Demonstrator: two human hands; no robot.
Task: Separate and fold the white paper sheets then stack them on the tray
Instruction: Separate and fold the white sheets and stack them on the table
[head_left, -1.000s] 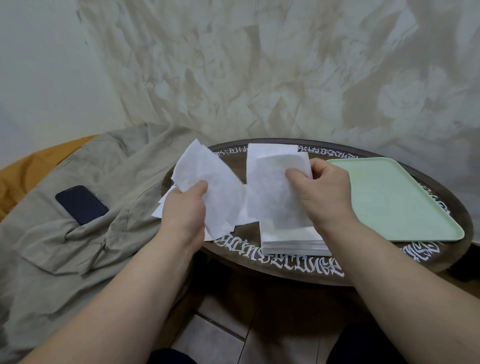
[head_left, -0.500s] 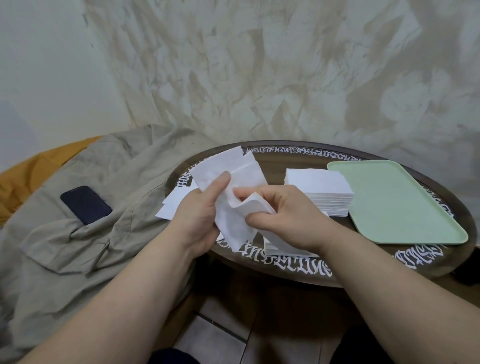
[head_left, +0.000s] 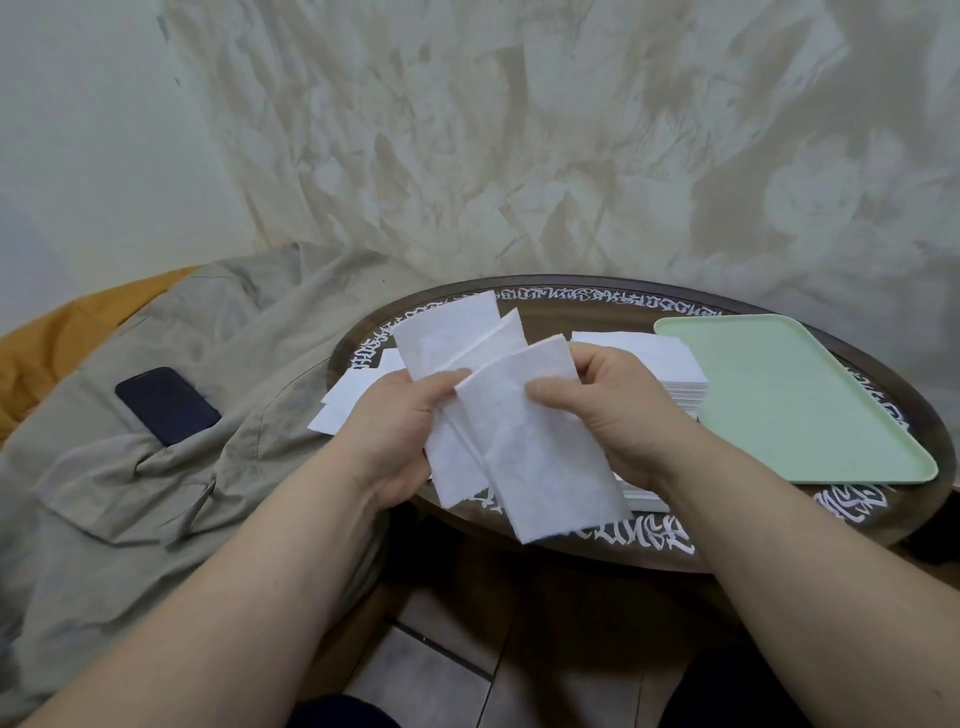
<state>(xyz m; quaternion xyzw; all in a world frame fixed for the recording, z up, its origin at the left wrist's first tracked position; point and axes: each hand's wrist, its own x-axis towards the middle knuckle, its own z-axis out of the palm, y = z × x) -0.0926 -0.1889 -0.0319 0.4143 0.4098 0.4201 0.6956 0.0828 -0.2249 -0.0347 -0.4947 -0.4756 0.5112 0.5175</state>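
Observation:
Over the near edge of the round table, my left hand and my right hand both hold thin white paper sheets. The right hand pinches a front sheet that hangs toward me. My left thumb presses the sheets behind it, which stick up and away. A thick stack of white sheets lies on the table behind my right hand, beside the pale green tray, which holds nothing.
The dark round table has white lettering round its rim. Loose white sheets lie at its left edge. A beige jacket with a dark phone lies left of the table. Tiled floor shows below.
My right hand left the stack, joined the left over the near edge, and the crumpled sheet between them has opened into a flat front sheet. The stack behind is uncovered.

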